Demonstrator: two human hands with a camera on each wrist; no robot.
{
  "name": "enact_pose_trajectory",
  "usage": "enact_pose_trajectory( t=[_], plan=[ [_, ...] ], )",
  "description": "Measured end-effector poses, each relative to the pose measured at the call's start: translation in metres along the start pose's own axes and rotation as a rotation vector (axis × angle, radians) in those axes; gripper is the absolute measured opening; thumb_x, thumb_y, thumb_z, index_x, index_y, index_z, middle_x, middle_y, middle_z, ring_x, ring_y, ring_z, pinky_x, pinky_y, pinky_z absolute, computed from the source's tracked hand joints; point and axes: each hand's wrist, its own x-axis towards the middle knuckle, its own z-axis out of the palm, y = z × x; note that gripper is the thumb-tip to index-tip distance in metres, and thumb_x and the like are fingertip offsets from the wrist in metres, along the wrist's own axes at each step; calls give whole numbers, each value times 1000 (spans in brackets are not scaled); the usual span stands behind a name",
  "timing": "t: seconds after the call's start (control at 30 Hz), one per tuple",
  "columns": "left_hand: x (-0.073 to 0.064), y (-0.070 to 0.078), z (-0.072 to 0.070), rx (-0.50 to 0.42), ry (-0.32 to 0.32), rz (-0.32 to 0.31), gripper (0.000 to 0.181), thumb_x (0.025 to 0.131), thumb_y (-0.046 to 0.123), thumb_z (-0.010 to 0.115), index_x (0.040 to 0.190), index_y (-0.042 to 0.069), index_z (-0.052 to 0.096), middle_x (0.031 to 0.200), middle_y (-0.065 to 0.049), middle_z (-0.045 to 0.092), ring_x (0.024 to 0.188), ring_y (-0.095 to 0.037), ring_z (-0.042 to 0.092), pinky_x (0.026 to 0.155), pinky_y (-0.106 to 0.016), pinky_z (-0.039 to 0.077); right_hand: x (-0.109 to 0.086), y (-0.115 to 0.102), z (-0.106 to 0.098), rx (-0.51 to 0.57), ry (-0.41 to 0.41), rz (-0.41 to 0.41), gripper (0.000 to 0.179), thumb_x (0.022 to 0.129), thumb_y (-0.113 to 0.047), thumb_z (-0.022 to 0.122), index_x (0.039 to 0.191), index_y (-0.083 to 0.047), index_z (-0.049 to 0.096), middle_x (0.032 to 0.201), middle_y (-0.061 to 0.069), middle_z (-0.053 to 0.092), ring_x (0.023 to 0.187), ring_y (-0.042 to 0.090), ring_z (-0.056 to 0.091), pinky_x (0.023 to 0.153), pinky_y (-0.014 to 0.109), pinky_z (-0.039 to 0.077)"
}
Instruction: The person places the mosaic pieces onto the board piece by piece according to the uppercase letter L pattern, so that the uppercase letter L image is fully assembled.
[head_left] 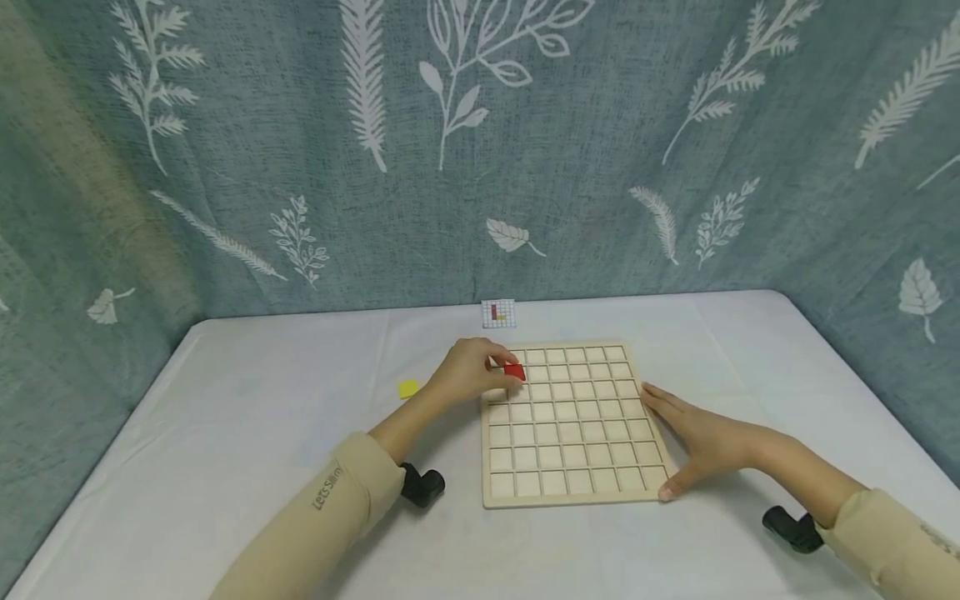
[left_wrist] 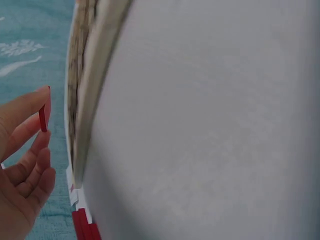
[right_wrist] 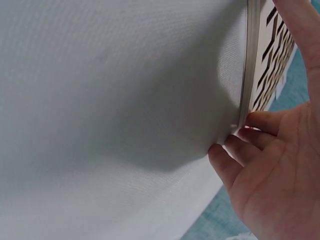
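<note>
Over the upper left part of a pale wooden grid board, my left hand pinches a thin red square tile between thumb and fingers. In the left wrist view the tile is seen edge-on, held away from the board's frame. My right hand rests at the board's right edge, thumb at the near corner and fingers spread along the side. The right wrist view shows fingertips of that hand right at the board's edge and on the white cloth.
A yellow square tile lies on the white cloth left of the board, beside my left forearm. Several red tiles show low in the left wrist view. Behind the board is a small card with a coloured grid pattern, near the curtain.
</note>
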Motion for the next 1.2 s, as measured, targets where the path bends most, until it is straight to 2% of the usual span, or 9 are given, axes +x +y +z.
enact_pose_trajectory(
  t=[0.17,0.4,0.67,0.97,1.2],
  plan=[
    [10,3,7,31,-29,-18,31,75,26,77,102,13,71,84,1,64,76,-13,57,62,-23,45,0,0,1,-2,7,12,131,55,-61,76,144,7,9,152,24,1,136,46,9,105,58,19],
    [24,13,16,59,-75,0,29,76,27,76,101,13,71,89,0,65,82,-14,60,68,-25,47,-1,1,0,2,11,9,130,56,-61,76,144,7,9,152,24,1,136,46,8,105,58,19],
    [29,13,22,87,-99,-14,28,76,29,75,99,14,71,89,2,65,83,-13,60,72,-26,47,-1,1,1,13,10,-2,131,56,-61,76,144,8,9,151,24,0,136,46,7,105,57,18],
    [32,11,23,79,-105,21,26,76,28,76,97,13,70,86,2,65,80,-12,58,69,-26,46,0,1,-1,12,18,-7,131,54,-61,77,144,8,10,151,25,1,136,46,8,105,57,19],
    [35,16,23,98,-126,14,24,76,27,76,95,14,71,83,2,64,80,-12,57,69,-26,45,-1,2,2,13,20,-11,131,55,-62,76,144,8,10,151,25,1,136,46,9,105,57,20]
  ],
)
